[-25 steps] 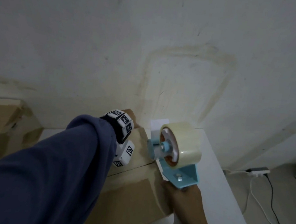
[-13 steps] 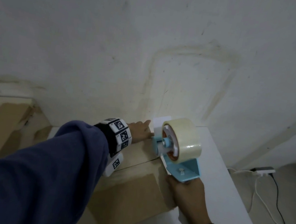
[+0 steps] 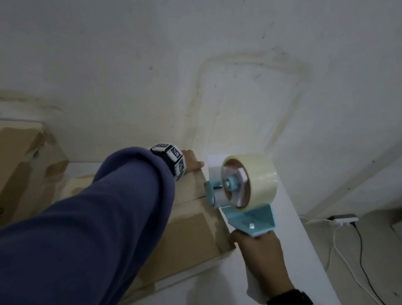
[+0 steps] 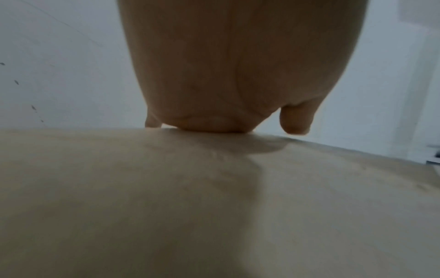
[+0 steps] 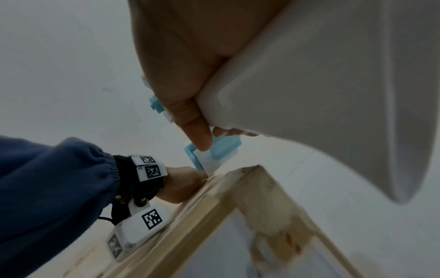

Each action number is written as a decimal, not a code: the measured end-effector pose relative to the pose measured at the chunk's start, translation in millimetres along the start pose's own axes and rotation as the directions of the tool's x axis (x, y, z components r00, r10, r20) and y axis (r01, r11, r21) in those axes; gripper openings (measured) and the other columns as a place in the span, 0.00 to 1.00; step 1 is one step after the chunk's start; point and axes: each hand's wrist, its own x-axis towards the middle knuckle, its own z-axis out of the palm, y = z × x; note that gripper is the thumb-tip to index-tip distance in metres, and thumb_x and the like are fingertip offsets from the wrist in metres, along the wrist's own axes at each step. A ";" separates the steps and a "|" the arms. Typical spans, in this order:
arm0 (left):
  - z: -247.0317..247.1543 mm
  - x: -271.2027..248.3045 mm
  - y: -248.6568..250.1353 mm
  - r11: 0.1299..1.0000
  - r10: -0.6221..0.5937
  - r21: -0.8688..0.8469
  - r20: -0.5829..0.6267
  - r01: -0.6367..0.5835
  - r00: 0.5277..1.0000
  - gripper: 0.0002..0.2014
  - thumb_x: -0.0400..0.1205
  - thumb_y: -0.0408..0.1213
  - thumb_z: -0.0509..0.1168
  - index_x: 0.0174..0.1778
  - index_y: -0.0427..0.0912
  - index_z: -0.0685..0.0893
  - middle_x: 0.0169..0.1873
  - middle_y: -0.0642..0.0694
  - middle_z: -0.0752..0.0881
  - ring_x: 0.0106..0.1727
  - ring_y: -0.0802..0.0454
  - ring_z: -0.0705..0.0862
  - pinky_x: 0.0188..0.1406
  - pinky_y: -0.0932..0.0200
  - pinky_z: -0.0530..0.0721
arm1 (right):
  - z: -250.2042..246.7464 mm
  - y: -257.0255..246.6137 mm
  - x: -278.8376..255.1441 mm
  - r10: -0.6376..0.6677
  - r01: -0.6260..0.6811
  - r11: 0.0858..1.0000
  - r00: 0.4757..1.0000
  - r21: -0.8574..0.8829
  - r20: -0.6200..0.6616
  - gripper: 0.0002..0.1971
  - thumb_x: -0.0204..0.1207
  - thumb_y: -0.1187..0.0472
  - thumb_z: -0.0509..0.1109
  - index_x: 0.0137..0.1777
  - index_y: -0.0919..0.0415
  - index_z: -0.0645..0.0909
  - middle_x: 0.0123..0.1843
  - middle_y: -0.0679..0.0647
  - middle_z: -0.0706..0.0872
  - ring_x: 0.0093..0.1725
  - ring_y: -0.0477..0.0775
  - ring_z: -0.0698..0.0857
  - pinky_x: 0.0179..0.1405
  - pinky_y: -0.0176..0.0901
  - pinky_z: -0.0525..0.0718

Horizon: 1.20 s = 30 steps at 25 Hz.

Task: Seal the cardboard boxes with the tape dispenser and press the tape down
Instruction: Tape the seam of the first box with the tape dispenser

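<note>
The sleeve (image 3: 104,216) hides most of the box (image 3: 193,236), and the left hand's (image 3: 191,165) fingers are out of sight, so their spread cannot be told; its palm presses the smooth brown flap. The right hand (image 3: 261,255) wraps the white handle of the light-blue dispenser (image 3: 250,217), whose glossy clear roll (image 3: 256,180) stands just beyond its knuckles, nose on the box's seam beside the left hand.

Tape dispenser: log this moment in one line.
tape dispenser: front at box's far edge | right hand: grips handle | left hand: rests on cardboard box top | seam: taping starting
</note>
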 end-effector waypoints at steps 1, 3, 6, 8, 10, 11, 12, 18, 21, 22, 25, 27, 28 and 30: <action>-0.4 1.8 0.2 1.000 -0.008 0.015 0.001 0.008 1.000 0.26 0.84 0.46 0.57 0.61 0.22 0.77 0.62 0.26 0.81 0.62 0.32 0.80 0.56 0.48 0.76 | -3.2 5.9 -9.4 0.012 -0.012 1.000 1.000 0.025 -0.003 0.03 0.65 0.67 0.73 0.37 0.64 0.82 0.37 0.53 0.87 0.38 0.54 0.83 0.37 0.45 0.78; -0.2 0.3 -1.1 0.998 -0.022 0.057 -0.011 0.023 1.000 0.26 0.84 0.49 0.56 0.64 0.27 0.76 0.64 0.29 0.80 0.64 0.34 0.79 0.59 0.50 0.74 | -3.7 20.1 -24.6 0.033 -0.030 0.995 0.999 0.092 -0.022 0.06 0.63 0.68 0.76 0.37 0.61 0.82 0.34 0.48 0.87 0.35 0.48 0.83 0.34 0.45 0.79; 0.6 -13.1 -2.5 0.991 -0.040 0.124 -0.038 0.044 0.998 0.29 0.84 0.53 0.54 0.74 0.36 0.67 0.72 0.34 0.73 0.72 0.37 0.72 0.68 0.49 0.68 | 6.5 36.3 -32.5 0.029 -0.020 0.984 0.999 0.179 -0.043 0.08 0.62 0.68 0.80 0.38 0.60 0.85 0.31 0.46 0.89 0.28 0.40 0.84 0.29 0.42 0.83; -1.6 -26.4 1.0 0.978 -0.046 0.198 -0.126 0.070 0.991 0.30 0.83 0.54 0.54 0.77 0.39 0.61 0.74 0.36 0.70 0.73 0.37 0.70 0.74 0.42 0.65 | 16.5 43.0 -31.9 0.009 0.009 0.980 0.996 0.197 -0.092 0.09 0.63 0.69 0.80 0.36 0.61 0.82 0.29 0.48 0.87 0.24 0.37 0.82 0.23 0.28 0.78; -8.6 -51.8 9.8 0.965 -0.011 0.257 -0.149 0.049 0.989 0.27 0.85 0.48 0.55 0.78 0.40 0.60 0.75 0.38 0.68 0.74 0.39 0.69 0.75 0.43 0.65 | 24.0 45.8 -31.6 -0.062 0.080 0.989 0.988 0.126 -0.143 0.12 0.65 0.68 0.80 0.36 0.56 0.78 0.33 0.49 0.85 0.29 0.38 0.83 0.24 0.21 0.75; -11.8 -68.5 15.8 0.960 0.030 0.278 -0.130 0.008 0.991 0.26 0.85 0.46 0.54 0.78 0.41 0.61 0.76 0.39 0.67 0.75 0.40 0.69 0.75 0.44 0.63 | 26.0 47.2 -30.9 -0.077 0.094 0.990 0.984 0.103 -0.161 0.13 0.66 0.67 0.79 0.36 0.55 0.77 0.33 0.50 0.84 0.30 0.41 0.83 0.25 0.22 0.75; -12.0 -89.6 18.3 0.954 0.084 0.295 -0.112 -0.048 0.990 0.26 0.85 0.45 0.54 0.79 0.41 0.61 0.77 0.39 0.66 0.76 0.41 0.68 0.75 0.44 0.63 | 28.0 46.5 -30.8 -0.071 0.088 0.991 0.985 0.100 -0.160 0.12 0.66 0.67 0.79 0.35 0.56 0.76 0.33 0.54 0.84 0.30 0.44 0.81 0.25 0.25 0.75; 57.1 -173.7 7.1 0.969 0.099 0.228 0.002 -0.097 0.995 0.55 0.72 0.59 0.68 0.82 0.40 0.39 0.83 0.40 0.42 0.84 0.41 0.41 0.82 0.40 0.46 | 40.6 29.6 -12.5 -0.055 0.063 0.996 0.992 0.068 -0.114 0.07 0.68 0.67 0.76 0.36 0.60 0.79 0.39 0.63 0.87 0.40 0.65 0.86 0.40 0.56 0.86; 85.9 -161.7 9.7 0.974 0.032 0.226 -0.083 -0.012 0.996 0.64 0.66 0.68 0.67 0.81 0.39 0.32 0.82 0.39 0.35 0.83 0.39 0.35 0.79 0.36 0.40 | 49.1 12.9 -2.1 -0.085 0.086 0.996 0.996 0.002 -0.014 0.04 0.66 0.67 0.74 0.39 0.66 0.82 0.42 0.64 0.89 0.45 0.67 0.88 0.45 0.65 0.87; 89.8 -155.5 9.4 0.975 0.020 0.222 -0.128 0.009 0.992 0.62 0.68 0.69 0.65 0.81 0.39 0.31 0.82 0.39 0.35 0.83 0.39 0.35 0.79 0.35 0.39 | 49.5 7.7 0.9 -0.068 0.068 0.998 0.998 0.001 0.012 0.06 0.65 0.65 0.75 0.39 0.67 0.83 0.41 0.63 0.90 0.43 0.66 0.88 0.44 0.63 0.87; 94.7 -145.7 8.3 0.985 0.006 0.169 -0.259 0.039 0.966 0.53 0.75 0.66 0.58 0.81 0.39 0.33 0.83 0.41 0.38 0.84 0.42 0.38 0.81 0.37 0.42 | 38.8 -6.6 2.0 -0.033 0.030 0.999 0.996 0.042 0.088 0.09 0.66 0.64 0.74 0.42 0.69 0.81 0.34 0.60 0.85 0.30 0.60 0.83 0.30 0.49 0.83; 96.0 -143.8 8.6 0.986 -0.007 0.160 -0.278 0.053 0.961 0.52 0.76 0.66 0.58 0.81 0.39 0.34 0.83 0.41 0.40 0.84 0.42 0.40 0.81 0.37 0.43 | 28.0 -9.8 -3.3 -0.042 0.037 0.998 0.993 0.046 0.107 0.08 0.67 0.66 0.73 0.43 0.70 0.81 0.31 0.57 0.81 0.28 0.54 0.77 0.29 0.45 0.78; 96.5 -142.9 9.5 0.984 -0.012 0.168 -0.284 0.062 0.959 0.52 0.76 0.66 0.58 0.81 0.40 0.34 0.83 0.41 0.40 0.84 0.41 0.40 0.81 0.37 0.43 | 21.8 -9.1 -7.0 -0.044 0.040 0.998 0.993 0.041 0.113 0.05 0.66 0.66 0.73 0.41 0.67 0.81 0.30 0.55 0.81 0.29 0.53 0.77 0.31 0.46 0.79; 95.8 -142.8 8.2 0.980 -0.011 0.187 -0.298 0.070 0.955 0.51 0.77 0.66 0.56 0.81 0.40 0.34 0.83 0.40 0.39 0.84 0.40 0.40 0.81 0.37 0.43 | 12.2 -2.2 -17.2 -0.020 0.017 0.999 0.994 0.031 0.106 0.05 0.65 0.66 0.74 0.37 0.59 0.80 0.32 0.52 0.82 0.32 0.52 0.79 0.35 0.47 0.81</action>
